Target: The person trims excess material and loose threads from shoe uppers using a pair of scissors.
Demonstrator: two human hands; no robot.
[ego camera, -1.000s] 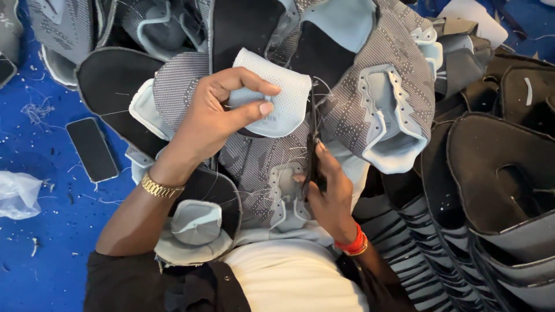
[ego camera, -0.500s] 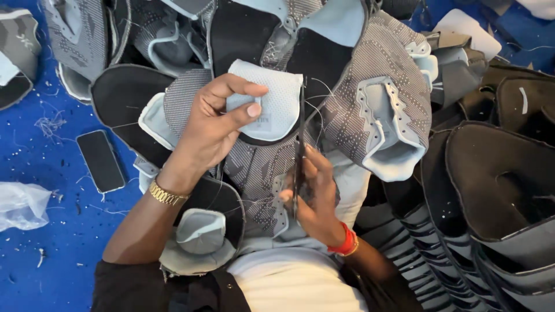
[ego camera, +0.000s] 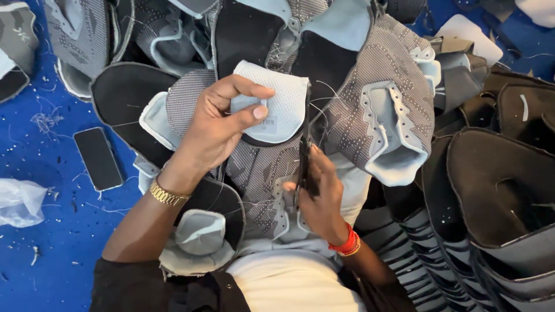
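Grey mesh tongue [ego camera: 277,104] of the upper [ego camera: 347,133] is pinched flat by the left hand [ego camera: 217,130] while a dark trimmer [ego camera: 304,167] is gripped in the right hand [ego camera: 321,199] just beside it, so thread-trimming seems under way, and careful snipping at the tongue's edge is called for.

Bright, even light is falling from overhead, giving only soft shadows under the left hand [ego camera: 217,130] and right hand [ego camera: 321,196]. The blue floor [ego camera: 52,242] is showing saturated, with no harsh glare. Focus is holding sharp at the centre, while the frame edges are softening and bending slightly.
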